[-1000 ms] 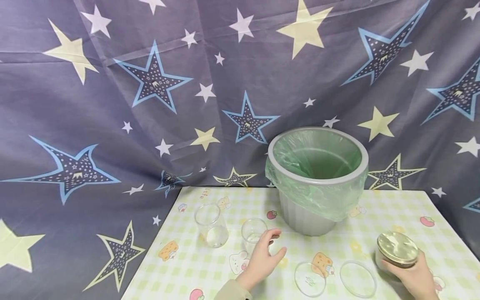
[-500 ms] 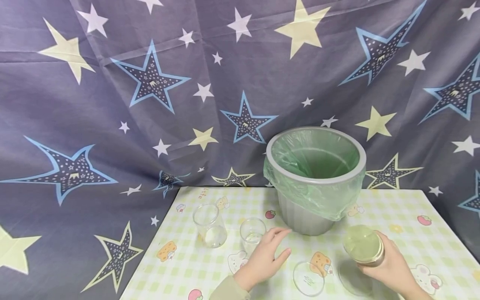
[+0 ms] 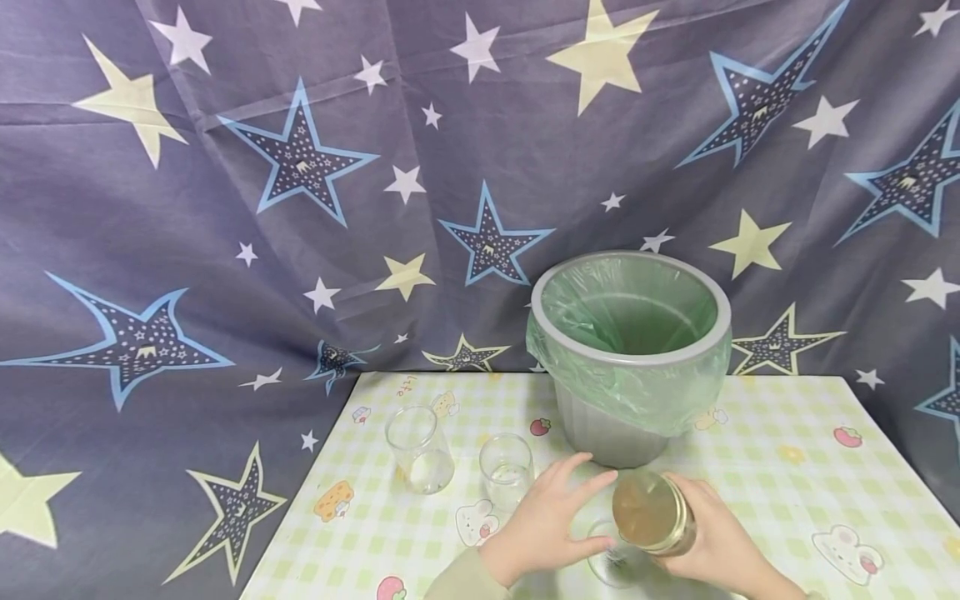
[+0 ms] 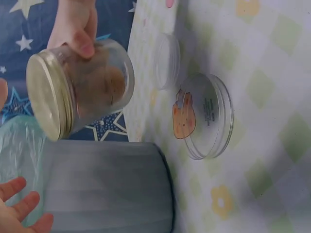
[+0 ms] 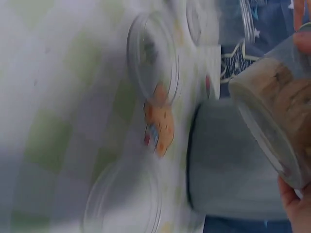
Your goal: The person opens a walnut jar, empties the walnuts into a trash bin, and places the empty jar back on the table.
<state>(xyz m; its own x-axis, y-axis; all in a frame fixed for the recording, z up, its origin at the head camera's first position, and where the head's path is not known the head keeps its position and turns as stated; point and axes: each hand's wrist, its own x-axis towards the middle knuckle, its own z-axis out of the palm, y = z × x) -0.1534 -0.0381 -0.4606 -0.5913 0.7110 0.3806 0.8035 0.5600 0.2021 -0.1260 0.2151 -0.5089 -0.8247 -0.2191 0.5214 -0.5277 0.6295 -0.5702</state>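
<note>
Since 1 s ago you've carried the jar (image 3: 651, 511) from table's (image 3: 787, 433) right edge to centre front of the bin (image 3: 630, 350), R hand (image 3: 712, 546) gripping its body, lid on, L hand (image 3: 547, 521) spread alongside w/o contact; two empty cups (image 3: 420, 450) unfilled.

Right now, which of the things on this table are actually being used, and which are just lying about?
In use:
- glass jar with gold lid, held in the right hand
- left hand, open, reaching toward the jar

Lying about:
- two clear cups
- two clear round lids
- grey bin with green liner
</note>
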